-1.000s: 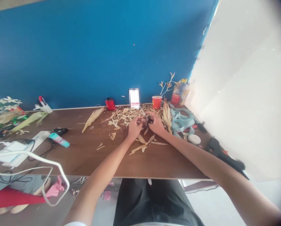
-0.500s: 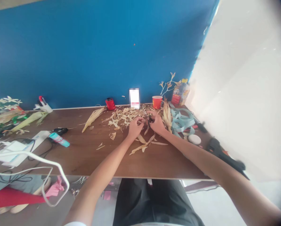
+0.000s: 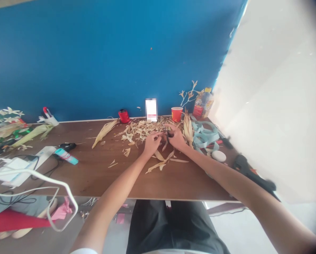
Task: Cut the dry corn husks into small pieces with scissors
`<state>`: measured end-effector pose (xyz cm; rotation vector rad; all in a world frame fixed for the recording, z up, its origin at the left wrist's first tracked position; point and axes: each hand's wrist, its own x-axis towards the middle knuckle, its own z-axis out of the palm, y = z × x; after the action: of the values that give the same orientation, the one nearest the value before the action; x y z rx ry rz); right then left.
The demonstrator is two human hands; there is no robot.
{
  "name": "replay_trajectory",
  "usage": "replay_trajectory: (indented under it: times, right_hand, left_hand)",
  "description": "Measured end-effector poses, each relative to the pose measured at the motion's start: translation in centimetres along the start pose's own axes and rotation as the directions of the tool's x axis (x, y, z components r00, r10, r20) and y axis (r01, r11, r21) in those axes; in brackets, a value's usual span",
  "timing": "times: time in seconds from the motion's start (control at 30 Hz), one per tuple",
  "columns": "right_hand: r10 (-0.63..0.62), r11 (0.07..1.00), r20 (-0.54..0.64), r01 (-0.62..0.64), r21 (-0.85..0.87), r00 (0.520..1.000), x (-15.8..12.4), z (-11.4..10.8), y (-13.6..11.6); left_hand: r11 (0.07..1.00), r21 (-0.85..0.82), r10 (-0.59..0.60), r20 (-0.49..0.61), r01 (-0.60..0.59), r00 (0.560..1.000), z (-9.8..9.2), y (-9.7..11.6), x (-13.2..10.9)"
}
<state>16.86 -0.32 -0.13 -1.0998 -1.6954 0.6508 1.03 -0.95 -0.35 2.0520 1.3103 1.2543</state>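
Observation:
Fingers pinched together, my left hand is closed on a small piece of what looks like corn husk, mostly hidden by the fingertips. My right hand is wrapped round dark-handled scissors, close to the left fingertips; their blades are hard to make out. Behind both hands lies a heap of pale husk scraps. Longer dry husk strips are spread on the brown table below them. A whole dry husk stands right of my right hand.
A red paper cup, a lit phone and a red container line the back. At right are blue-green ribbon, a bottle, a white disc and a black glue gun. Cables and a power strip lie left.
My fingers shift slightly around the small piece and the scissors. Both hands stay in nearly the same place, and the things on the table keep their positions.

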Motion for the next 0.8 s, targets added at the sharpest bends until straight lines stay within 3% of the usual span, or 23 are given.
replay_trajectory:
  times: [0.43, 0.8]
  right_hand:
    - [-0.050, 0.993, 0.003, 0.050, 0.108, 0.999, -0.12, 0.03, -0.18]
    - [-0.018, 0.995, 0.013, 0.017, 0.096, 1.000, -0.11, 0.02, -0.11]
  left_hand:
    - [0.996, -0.083, 0.027, -0.010, -0.027, 1.000, 0.49, -0.89, 0.05]
    - [0.998, -0.069, -0.009, 0.009, 0.010, 1.000, 0.52, -0.76, 0.09]
